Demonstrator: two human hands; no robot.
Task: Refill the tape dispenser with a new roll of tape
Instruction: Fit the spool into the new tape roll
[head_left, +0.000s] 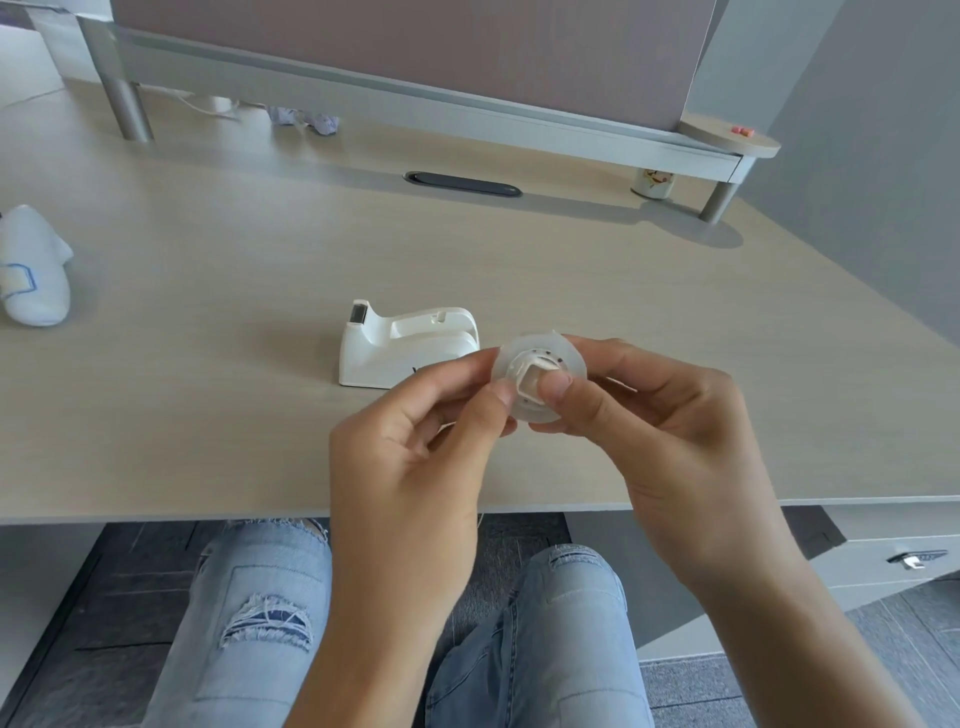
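We hold a clear roll (540, 382) of tape above the desk's (208, 270) near edge, both hands curled closed around it. Our left hand (415, 441) pinches the roll's left rim between thumb and fingers. Our right hand (670, 431) grips the right side, its thumb pressed on the white hub (530, 382) that sits in the roll's core. The white dispenser (405, 345) stands on the desk just behind the roll, its cradle empty and its cutter end pointing left. A white pouch (34, 265) lies at the desk's left edge. A small cup (652, 183) stands near the far right corner, under the shelf (415, 88).
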